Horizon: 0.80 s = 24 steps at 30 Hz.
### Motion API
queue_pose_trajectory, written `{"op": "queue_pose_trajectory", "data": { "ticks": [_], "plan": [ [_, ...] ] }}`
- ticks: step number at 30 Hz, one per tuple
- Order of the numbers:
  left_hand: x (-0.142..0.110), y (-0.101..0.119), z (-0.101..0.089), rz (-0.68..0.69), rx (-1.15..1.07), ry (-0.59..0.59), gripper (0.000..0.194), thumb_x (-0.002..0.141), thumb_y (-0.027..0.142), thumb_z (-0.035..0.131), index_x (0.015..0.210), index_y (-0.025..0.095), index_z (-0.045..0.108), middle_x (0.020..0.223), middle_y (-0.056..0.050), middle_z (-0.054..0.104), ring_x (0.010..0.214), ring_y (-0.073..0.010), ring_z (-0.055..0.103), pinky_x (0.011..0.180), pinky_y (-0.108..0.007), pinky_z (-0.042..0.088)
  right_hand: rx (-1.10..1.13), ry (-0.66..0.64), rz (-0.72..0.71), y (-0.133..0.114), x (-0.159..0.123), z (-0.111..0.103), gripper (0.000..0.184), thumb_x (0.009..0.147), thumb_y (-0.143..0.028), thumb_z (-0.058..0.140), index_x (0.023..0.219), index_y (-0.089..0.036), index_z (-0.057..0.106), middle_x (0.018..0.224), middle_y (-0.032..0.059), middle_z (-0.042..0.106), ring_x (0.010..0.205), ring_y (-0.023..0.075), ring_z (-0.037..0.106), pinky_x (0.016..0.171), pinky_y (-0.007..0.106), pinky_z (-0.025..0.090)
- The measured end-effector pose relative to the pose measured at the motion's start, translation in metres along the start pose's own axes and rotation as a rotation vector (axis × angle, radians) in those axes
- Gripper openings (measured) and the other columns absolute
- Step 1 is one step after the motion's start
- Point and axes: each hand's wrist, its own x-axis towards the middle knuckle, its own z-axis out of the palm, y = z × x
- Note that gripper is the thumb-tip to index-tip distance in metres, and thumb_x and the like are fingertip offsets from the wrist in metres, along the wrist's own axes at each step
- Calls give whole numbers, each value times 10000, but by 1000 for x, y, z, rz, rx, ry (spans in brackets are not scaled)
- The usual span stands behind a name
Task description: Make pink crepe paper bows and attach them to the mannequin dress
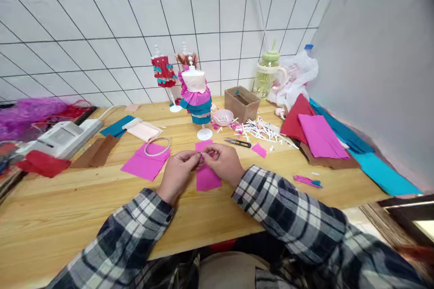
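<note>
My left hand and my right hand meet fingertip to fingertip, both pinched on a small piece of magenta crepe paper, mostly hidden by the fingers. Beneath them a magenta crepe paper strip lies flat on the wooden table. Left of my left hand a larger magenta sheet has a silver ring resting on it. Thread snips lie just beyond my right hand, near a small magenta scrap. Behind the hands stands a mini dress form with magenta and teal ruffles.
A red-dressed form stands at the back. Farther right are a pink bowl, cardboard box, white paper shreds and a green-lidded jug. Coloured sheets lie right; a power strip lies left.
</note>
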Motion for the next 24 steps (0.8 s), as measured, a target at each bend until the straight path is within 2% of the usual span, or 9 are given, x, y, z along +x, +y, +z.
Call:
{"op": "queue_pose_trajectory", "data": {
  "ticks": [8,13,18,24],
  "plan": [
    [3,0,-5,-27,-72,-150,377,667,373,788,941,117,745,816,-85,744,730,-157,651,733,-277,508,134,10,105,11,4,6,121,755,-268,601,768,-169,669,676,-12,657,564,101,547,536,203,428],
    [5,0,-5,8,11,-91,375,643,385,798,909,124,752,840,-92,751,725,-167,652,707,-274,505,85,-19,70,10,3,4,132,785,-255,598,785,-172,700,673,-16,668,553,98,547,540,206,424],
    [7,-2,-4,33,-19,-2,299,605,355,795,792,128,743,731,-53,737,659,-148,638,669,-251,499,-49,7,-32,4,-2,3,129,812,-230,625,864,-200,740,806,3,734,690,127,629,679,235,469],
    [5,-1,0,-28,-126,-15,288,639,310,751,839,105,729,692,-46,717,643,-129,631,654,-229,494,-138,54,-142,4,-4,3,145,844,-230,621,923,-218,742,892,13,749,805,145,664,768,252,479]
  ]
}}
